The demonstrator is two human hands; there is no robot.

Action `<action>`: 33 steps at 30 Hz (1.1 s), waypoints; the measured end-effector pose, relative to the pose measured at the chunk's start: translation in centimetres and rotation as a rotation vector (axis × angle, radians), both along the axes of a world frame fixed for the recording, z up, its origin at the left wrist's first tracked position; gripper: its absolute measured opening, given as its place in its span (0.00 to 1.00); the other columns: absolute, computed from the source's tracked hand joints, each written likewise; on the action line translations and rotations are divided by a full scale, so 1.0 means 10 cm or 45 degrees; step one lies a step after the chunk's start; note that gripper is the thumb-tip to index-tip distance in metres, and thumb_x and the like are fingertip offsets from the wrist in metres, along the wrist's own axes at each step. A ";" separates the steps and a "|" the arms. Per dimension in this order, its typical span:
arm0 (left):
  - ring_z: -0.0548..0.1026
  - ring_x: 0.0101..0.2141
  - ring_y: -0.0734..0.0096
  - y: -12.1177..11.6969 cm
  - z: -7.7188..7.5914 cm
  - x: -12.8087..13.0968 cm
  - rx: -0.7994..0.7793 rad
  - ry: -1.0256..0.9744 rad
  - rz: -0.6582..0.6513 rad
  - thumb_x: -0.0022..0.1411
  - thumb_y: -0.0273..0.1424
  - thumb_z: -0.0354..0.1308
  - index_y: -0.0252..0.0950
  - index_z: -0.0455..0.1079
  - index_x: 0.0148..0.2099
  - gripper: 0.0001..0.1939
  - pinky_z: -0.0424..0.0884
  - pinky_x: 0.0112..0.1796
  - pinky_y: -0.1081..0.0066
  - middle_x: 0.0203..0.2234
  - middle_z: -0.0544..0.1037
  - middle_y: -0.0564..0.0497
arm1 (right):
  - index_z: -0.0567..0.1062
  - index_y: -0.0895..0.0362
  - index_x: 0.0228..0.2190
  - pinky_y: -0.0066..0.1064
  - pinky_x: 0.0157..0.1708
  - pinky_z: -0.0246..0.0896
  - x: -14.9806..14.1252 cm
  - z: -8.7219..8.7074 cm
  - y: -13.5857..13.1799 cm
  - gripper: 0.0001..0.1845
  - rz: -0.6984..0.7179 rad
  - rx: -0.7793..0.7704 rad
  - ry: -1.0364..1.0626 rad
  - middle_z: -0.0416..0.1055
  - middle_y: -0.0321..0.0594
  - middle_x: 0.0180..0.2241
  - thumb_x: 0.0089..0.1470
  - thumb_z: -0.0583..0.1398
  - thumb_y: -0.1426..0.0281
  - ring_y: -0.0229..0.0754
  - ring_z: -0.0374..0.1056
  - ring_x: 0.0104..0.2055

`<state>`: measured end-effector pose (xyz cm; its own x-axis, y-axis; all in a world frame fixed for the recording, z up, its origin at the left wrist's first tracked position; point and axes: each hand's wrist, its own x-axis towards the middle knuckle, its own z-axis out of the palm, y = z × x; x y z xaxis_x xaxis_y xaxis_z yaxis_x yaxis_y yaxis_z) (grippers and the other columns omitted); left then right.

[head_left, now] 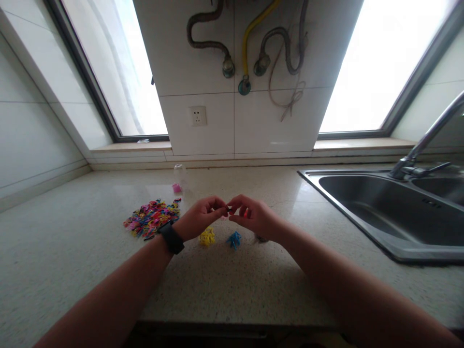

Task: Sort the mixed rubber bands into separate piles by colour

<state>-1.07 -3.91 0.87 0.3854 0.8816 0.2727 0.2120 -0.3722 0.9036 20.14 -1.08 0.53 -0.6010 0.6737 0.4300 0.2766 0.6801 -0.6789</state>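
Observation:
My left hand (203, 217), with a black watch (171, 237) at its wrist, and my right hand (254, 217) meet fingertip to fingertip above the counter. Between their pinched fingers is a small dark elastic band (229, 209), partly covered. A mixed pile of coloured elastic bands (152, 218) lies left of my left hand. Below the hands sit a yellow heap of bands (207, 237) and a blue heap of bands (234, 239). A dark grey heap (260, 239) is partly hidden by my right wrist. Something red (246, 212) shows behind my right fingers.
A clear plastic container (179, 175) stands at the back of the speckled counter (232, 290), with a pink piece (176, 188) by it. A steel sink (357, 212) with a tap (424, 145) is at the right. Hoses and a socket (198, 116) are on the tiled wall.

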 end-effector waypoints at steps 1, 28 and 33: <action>0.72 0.35 0.71 0.00 0.00 0.00 -0.002 -0.008 0.001 0.63 0.39 0.58 0.33 0.70 0.40 0.13 0.68 0.38 0.69 0.33 0.75 0.50 | 0.73 0.54 0.43 0.27 0.29 0.60 0.00 0.00 0.00 0.15 -0.009 0.007 0.011 0.75 0.37 0.34 0.54 0.63 0.64 0.34 0.65 0.29; 0.72 0.32 0.73 -0.02 0.05 0.02 -0.017 0.012 0.100 0.62 0.37 0.61 0.32 0.71 0.43 0.13 0.68 0.35 0.71 0.33 0.76 0.49 | 0.76 0.56 0.34 0.26 0.25 0.56 0.03 -0.03 0.08 0.08 -0.136 0.053 0.122 0.70 0.33 0.24 0.55 0.62 0.64 0.33 0.62 0.23; 0.70 0.29 0.77 -0.02 0.05 0.00 0.008 -0.031 0.151 0.61 0.36 0.62 0.33 0.71 0.43 0.12 0.65 0.31 0.74 0.31 0.75 0.52 | 0.76 0.57 0.34 0.25 0.22 0.56 0.06 0.01 0.09 0.09 -0.146 -0.016 0.181 0.69 0.33 0.23 0.55 0.62 0.63 0.31 0.61 0.21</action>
<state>-1.10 -4.12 1.41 0.2713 0.9189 0.2865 0.2329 -0.3515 0.9068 20.70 -0.22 0.61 -0.4536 0.7401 0.4964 0.2527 0.6410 -0.7247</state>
